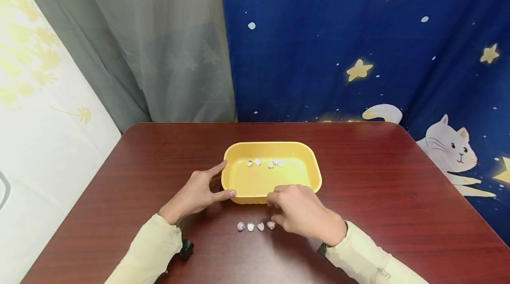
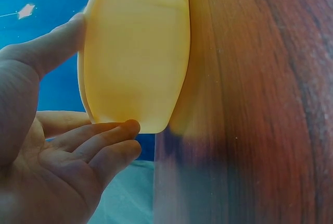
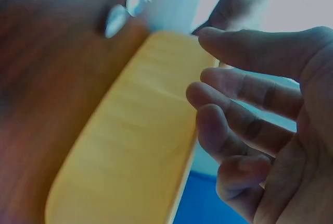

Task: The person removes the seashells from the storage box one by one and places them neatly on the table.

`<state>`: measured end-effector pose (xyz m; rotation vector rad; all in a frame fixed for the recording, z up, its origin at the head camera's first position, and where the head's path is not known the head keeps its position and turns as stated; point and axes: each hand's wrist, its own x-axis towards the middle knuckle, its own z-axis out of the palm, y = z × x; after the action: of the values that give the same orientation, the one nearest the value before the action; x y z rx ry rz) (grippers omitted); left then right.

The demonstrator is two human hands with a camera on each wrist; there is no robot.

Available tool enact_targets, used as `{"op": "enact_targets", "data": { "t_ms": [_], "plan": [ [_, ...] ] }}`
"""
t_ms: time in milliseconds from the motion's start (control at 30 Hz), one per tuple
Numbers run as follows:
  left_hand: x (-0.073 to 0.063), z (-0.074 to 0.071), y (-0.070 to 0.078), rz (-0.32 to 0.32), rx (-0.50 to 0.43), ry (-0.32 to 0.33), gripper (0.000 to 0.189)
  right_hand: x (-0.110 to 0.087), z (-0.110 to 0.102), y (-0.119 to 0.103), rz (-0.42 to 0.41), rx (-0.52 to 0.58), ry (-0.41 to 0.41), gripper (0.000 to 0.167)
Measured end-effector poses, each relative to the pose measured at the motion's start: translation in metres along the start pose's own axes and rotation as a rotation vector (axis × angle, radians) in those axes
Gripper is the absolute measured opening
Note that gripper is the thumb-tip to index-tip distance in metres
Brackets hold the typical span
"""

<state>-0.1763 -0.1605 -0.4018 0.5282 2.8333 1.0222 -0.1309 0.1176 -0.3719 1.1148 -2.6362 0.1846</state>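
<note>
A yellow plastic basin (image 1: pixel 255 183) stands in the middle of the table. My left hand (image 1: pixel 195 193) holds its left end, with the thumb at the front rim and a finger at the side. The left wrist view shows that thumb and the fingertips against the basin's wall. Over the basin's front edge is my right hand (image 1: pixel 300 211), fingers loosely bent; no object shows between them in the right wrist view. Small shiny rounded pieces (image 1: pixel 260 226), pale and purplish, lie in a row before the basin. Several similar pieces (image 1: pixel 258 161) rest inside it. Their exact kind is unclear.
The dark red wooden table (image 1: pixel 382 177) reaches back to a grey curtain (image 1: pixel 187 53) and a blue star-patterned curtain (image 1: pixel 303 53). A black wrist strap part (image 1: pixel 186 248) shows beside the left sleeve (image 1: pixel 149 248).
</note>
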Motion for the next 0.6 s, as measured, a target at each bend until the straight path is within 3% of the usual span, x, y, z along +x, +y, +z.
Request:
{"op": "enact_targets", "data": {
  "t_ms": [300, 600],
  "plan": [
    [0.0, 0.0, 0.0, -0.002, -0.016, -0.004, 0.098, 0.013, -0.012, 0.025, 0.12, 0.027, 0.071, 0.02],
    [-0.002, 0.0, 0.001, 0.008, -0.013, -0.001, 0.097, 0.03, 0.005, 0.046, 0.177, 0.088, 0.123, 0.017]
  ]
}}
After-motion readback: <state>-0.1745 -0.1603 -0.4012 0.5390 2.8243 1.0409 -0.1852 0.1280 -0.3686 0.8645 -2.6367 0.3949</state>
